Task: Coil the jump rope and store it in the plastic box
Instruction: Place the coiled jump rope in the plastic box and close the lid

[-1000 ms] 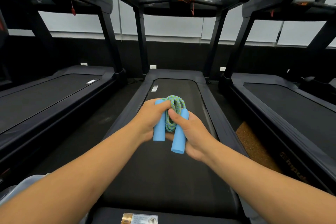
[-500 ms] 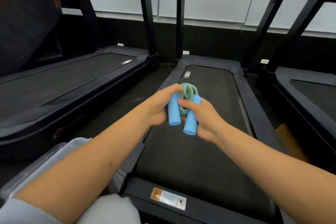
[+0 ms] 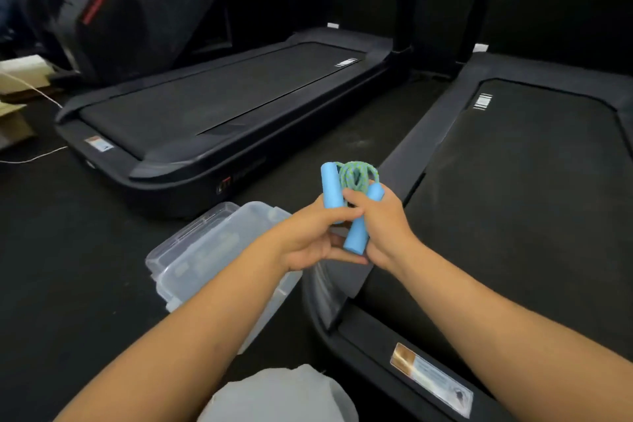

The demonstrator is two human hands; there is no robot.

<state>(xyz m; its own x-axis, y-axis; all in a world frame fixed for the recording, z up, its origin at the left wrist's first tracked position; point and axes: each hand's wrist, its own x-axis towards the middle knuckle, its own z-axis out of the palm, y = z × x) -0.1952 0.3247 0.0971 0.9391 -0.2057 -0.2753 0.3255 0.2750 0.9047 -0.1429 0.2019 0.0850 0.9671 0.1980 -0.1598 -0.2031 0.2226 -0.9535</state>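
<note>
The jump rope (image 3: pixel 356 178) is a tight green-and-blue coil bundled between its two light-blue foam handles. My left hand (image 3: pixel 308 236) grips the left handle and my right hand (image 3: pixel 385 226) grips the right handle, both fists pressed together around the bundle. I hold it in the air above the gap between two treadmills. A clear plastic box (image 3: pixel 205 250) with its lid on sits on the dark floor just below and left of my hands; my left forearm hides part of it.
A black treadmill deck (image 3: pixel 219 106) lies to the left and another treadmill (image 3: pixel 513 199) to the right. Cardboard and a white cord (image 3: pixel 20 113) sit at the far left. A pale cloth-covered knee (image 3: pixel 281 394) shows at the bottom.
My view has swung left and down, bringing the plastic box into sight. Both hands still hold the coiled rope and have shifted toward the box, off the treadmill belt.
</note>
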